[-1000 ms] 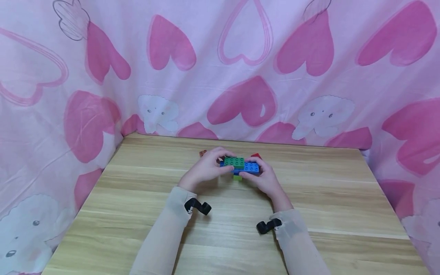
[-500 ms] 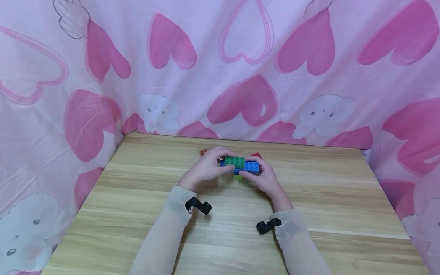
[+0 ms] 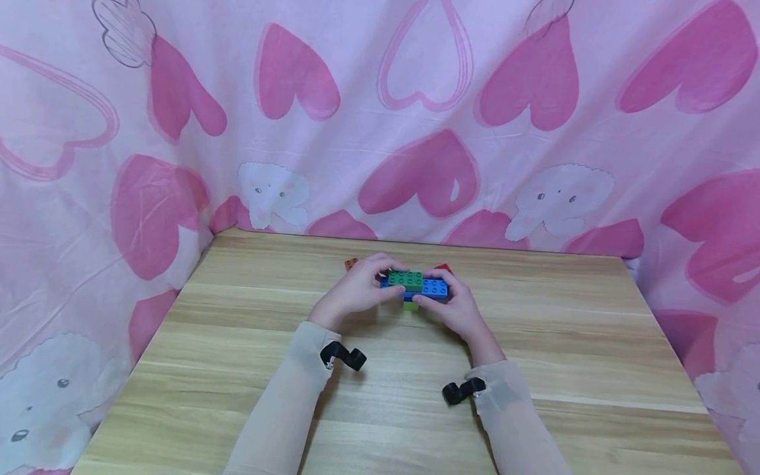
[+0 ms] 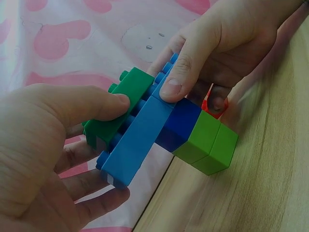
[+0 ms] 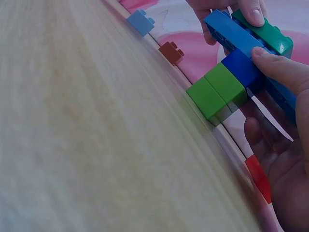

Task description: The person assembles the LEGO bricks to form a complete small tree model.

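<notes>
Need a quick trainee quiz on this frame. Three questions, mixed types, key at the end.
1. Multiple choice: which brick is the thumb of the left hand on?
A) red brick
B) green brick
C) white brick

2. True or false: the dark blue brick touches the lime-green bricks.

3. Fill in: at the upper left of the right wrist view, a light blue brick lies near another brick, coloured ____.

Key: 1. B; 2. True; 3. Brown
</notes>
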The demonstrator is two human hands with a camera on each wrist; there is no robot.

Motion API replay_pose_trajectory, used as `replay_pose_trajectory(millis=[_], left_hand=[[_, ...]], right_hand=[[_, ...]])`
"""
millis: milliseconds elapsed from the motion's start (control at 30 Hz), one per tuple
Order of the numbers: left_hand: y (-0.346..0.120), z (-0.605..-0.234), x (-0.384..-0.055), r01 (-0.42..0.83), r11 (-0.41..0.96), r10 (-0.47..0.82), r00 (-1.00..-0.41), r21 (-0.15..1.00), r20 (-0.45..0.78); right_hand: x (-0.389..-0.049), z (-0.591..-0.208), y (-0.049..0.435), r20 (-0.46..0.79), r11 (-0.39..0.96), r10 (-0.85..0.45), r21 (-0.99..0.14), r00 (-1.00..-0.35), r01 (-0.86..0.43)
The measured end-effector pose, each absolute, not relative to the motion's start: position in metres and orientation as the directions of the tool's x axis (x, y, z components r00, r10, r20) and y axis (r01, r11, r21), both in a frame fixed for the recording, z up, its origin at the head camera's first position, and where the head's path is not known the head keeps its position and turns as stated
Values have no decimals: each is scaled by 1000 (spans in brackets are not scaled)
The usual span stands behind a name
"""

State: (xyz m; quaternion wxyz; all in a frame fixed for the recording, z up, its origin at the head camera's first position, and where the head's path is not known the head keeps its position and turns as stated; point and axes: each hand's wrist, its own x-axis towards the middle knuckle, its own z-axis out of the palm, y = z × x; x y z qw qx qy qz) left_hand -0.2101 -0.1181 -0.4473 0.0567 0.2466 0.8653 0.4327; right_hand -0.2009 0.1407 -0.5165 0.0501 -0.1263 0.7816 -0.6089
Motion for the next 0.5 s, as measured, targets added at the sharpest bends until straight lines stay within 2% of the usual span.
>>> replay_pose_trajectory(millis=[500], left_hand=[[-118, -448, -210, 364, 487, 483, -870, 794, 103]], right_hand=[[-202, -519, 141, 101, 236, -265, -957, -959, -166]])
